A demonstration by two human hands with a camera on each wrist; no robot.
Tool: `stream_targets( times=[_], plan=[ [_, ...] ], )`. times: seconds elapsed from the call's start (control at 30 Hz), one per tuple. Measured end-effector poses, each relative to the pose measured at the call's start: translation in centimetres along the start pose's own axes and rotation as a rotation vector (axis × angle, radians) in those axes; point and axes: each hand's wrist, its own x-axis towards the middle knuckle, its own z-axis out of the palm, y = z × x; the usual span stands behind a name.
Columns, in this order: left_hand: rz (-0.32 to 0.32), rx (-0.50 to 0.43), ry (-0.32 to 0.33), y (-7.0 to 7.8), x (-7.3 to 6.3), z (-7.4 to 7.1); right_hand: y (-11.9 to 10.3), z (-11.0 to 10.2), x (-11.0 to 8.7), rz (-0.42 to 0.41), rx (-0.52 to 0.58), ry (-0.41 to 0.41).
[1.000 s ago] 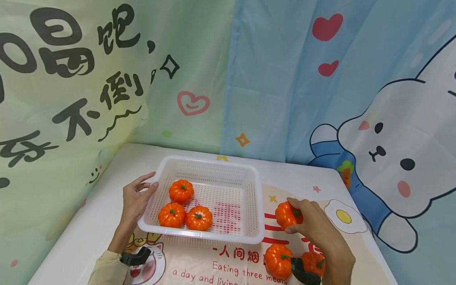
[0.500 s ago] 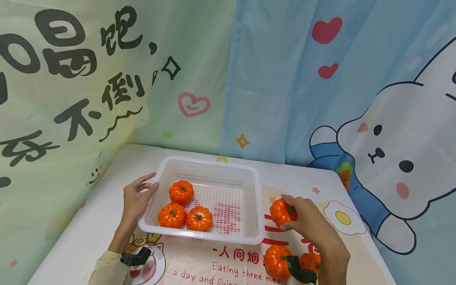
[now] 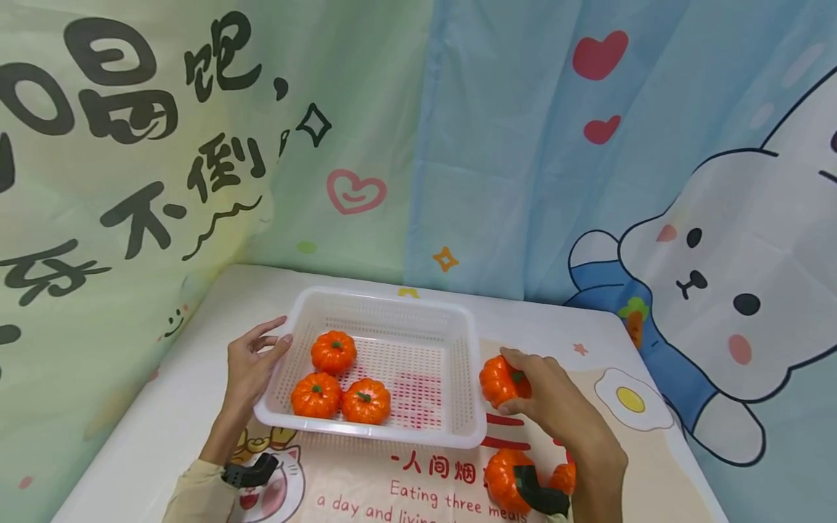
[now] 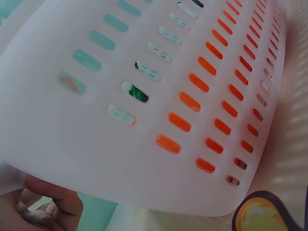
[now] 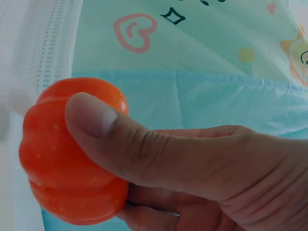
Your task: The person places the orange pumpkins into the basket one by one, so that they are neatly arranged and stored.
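My right hand [image 3: 559, 399] grips a small orange toy pumpkin [image 3: 498, 381] just off the right rim of a white plastic basket [image 3: 476, 370]. In the right wrist view the thumb [image 5: 94, 118] presses across the ribbed pumpkin. At the basket's left rim my left hand [image 3: 251, 367] holds on, thumb at the edge; in the left wrist view its curled fingers [image 4: 55, 204] show below the perforated wall. Three pumpkins lie in the basket's left part: a rear one [image 3: 334, 352], a front-left one [image 3: 317, 396] and one beside it [image 3: 366, 401].
Two more pumpkins rest on the table, a nearer one [image 3: 503, 472] and one [image 3: 562, 479] partly behind the right wrist. A printed cloth covers the white table [image 3: 562, 319]. Behind stands a curtain [image 3: 484, 145] with cartoon prints.
My right hand has moved left with its pumpkin, from beside the basket to close by its right rim. The left hand and the basket stay where they were.
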Motion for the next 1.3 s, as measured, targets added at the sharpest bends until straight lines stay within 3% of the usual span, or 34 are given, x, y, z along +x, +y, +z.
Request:
stream_targets(
  times=[0.5,0.87,1.3],
  plan=[
    [0.011,0.015,0.001,0.1,0.0,0.2,-1.9,0.5,1.5,-0.092,0.030,-0.018],
    [0.037,-0.006,0.001,0.1,0.1,0.1,-3.9,2.0,3.4,-0.139,0.042,-0.035],
    [0.017,-0.005,-0.002,-0.1,0.0,-0.1,-5.5,4.0,5.5,-0.223,0.046,-0.053]
  ],
)
